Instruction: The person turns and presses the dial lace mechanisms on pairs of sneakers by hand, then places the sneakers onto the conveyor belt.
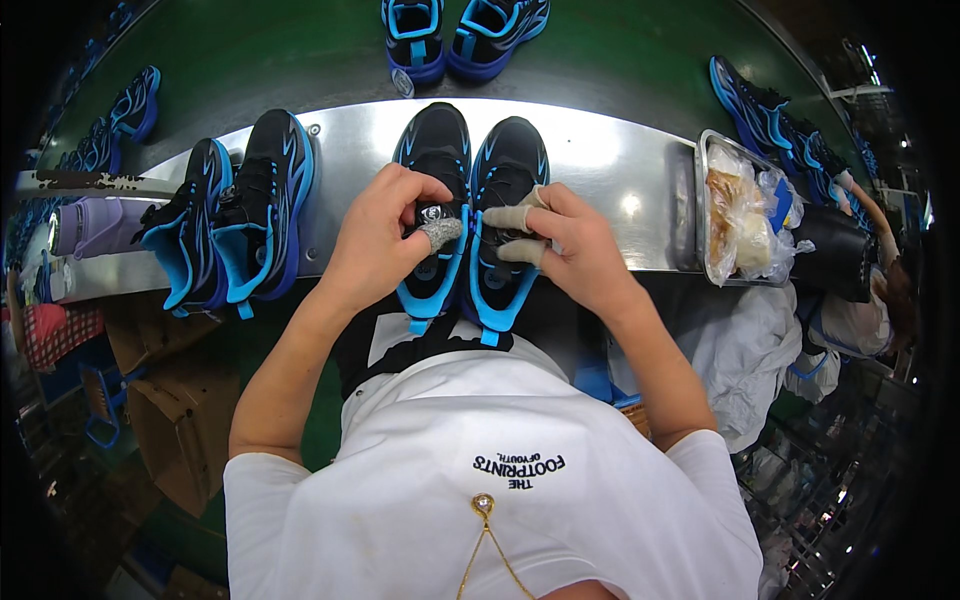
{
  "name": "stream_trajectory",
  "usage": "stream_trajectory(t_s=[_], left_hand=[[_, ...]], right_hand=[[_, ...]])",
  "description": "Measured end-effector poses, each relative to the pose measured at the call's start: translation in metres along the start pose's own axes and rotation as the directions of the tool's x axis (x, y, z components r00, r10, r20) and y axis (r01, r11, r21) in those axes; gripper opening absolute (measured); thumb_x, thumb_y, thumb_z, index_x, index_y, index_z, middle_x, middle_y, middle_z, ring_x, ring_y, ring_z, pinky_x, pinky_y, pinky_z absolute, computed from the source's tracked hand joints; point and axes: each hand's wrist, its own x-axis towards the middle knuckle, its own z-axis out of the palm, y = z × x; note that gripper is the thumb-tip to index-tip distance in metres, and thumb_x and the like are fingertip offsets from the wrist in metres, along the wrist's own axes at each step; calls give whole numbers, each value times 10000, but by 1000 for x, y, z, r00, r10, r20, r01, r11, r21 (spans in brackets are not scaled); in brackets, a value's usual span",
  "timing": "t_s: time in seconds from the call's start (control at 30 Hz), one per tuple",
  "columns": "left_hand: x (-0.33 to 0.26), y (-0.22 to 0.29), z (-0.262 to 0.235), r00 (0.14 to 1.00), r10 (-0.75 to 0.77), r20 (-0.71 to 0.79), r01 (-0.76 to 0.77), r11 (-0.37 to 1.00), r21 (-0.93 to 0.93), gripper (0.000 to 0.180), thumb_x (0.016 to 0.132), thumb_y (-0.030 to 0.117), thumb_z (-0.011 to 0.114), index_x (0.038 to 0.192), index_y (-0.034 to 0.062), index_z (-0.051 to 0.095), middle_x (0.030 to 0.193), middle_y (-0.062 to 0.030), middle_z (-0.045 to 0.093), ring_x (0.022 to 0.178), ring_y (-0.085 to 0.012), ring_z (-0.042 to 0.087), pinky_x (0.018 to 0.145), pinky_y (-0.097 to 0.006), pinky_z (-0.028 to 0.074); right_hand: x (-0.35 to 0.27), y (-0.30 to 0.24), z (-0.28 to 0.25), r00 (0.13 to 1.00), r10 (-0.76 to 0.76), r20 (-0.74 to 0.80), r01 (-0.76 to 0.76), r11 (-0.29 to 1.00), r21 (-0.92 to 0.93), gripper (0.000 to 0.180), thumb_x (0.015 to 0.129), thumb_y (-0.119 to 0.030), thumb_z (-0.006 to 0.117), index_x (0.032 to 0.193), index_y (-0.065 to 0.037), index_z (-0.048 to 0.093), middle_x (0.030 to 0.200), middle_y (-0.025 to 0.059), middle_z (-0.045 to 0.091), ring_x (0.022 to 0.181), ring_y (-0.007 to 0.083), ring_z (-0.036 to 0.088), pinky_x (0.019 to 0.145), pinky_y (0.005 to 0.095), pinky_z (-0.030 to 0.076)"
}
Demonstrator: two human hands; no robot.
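Observation:
A pair of black sneakers with bright blue linings stands upright before me, toes pointing away. My left hand [372, 237] is closed at the tongue of the left sneaker [434, 135]. Its bent forefinger and grey-wrapped thumb sit around a round black disc [431, 213] with a white mark. My right hand [575, 240] is bent over the right sneaker [512, 150], its fingertips on the lacing and inner eyelet edge. Beige covers wrap several of those fingertips. Fingers hide part of both tongues.
The sneakers rest on a shiny metal ledge [590, 150] beside a green belt [620, 60]. Another pair [262, 190] stands left, and further shoes [485, 38] are on the belt. At right lies a metal tray [705, 230] of plastic-wrapped items. A purple bottle [100, 226] lies far left.

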Motion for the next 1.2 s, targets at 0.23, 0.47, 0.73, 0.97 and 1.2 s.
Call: stream_trajectory(t_s=[0.23, 0.47, 0.73, 0.97, 1.2], left_hand=[[-2, 6, 3, 998, 23, -65, -20, 999, 48, 373, 694, -59, 622, 1053, 39, 654, 865, -27, 500, 717, -132, 455, 678, -242, 401], [2, -7, -7, 995, 10, 97, 5, 988, -151, 434, 754, -10, 659, 1182, 62, 642, 956, -16, 603, 776, -117, 453, 727, -246, 405], [-41, 39, 19, 928, -220, 302, 322, 881, -347, 169, 948, 31, 569, 1096, -1, 643, 962, -46, 623, 764, -111, 593, 668, -248, 501], [-45, 47, 38, 745, -402, 532, 660, 338, -671, 337, 1000, 81, 474, 1309, -53, 468, 1163, -137, 635, 786, -172, 633, 695, -282, 540], [-37, 42, 62, 796, -367, 482, 566, 169, -807, 283, 1024, 114, 439, 1271, -16, 489, 1271, -141, 569, 970, -219, 652, 776, -290, 546]], right_hand=[[4, -8, 1, 994, 18, -107, -18, 1000, 3, 330, 734, -154, 802, 1042, -81, 709, 868, 77, 546, 808, 240, 576, 707, 337, 488], [-3, -10, 13, 985, 103, -140, -102, 995, 17, 369, 726, -120, 795, 1087, -110, 718, 864, 74, 547, 833, 229, 559, 731, 328, 481], [2, -4, 3, 999, -16, -43, 21, 991, 133, 401, 756, -67, 749, 1149, -129, 694, 908, 62, 599, 865, 245, 537, 793, 341, 453], [8, -4, 10, 981, 61, -184, -45, 995, 91, 449, 736, -152, 775, 1173, -100, 684, 897, 62, 602, 866, 234, 535, 771, 332, 453], [5, -1, 3, 987, 163, 9, -158, 938, 307, 463, 765, -123, 756, 1219, -115, 666, 897, 52, 593, 780, 198, 544, 705, 302, 463]])
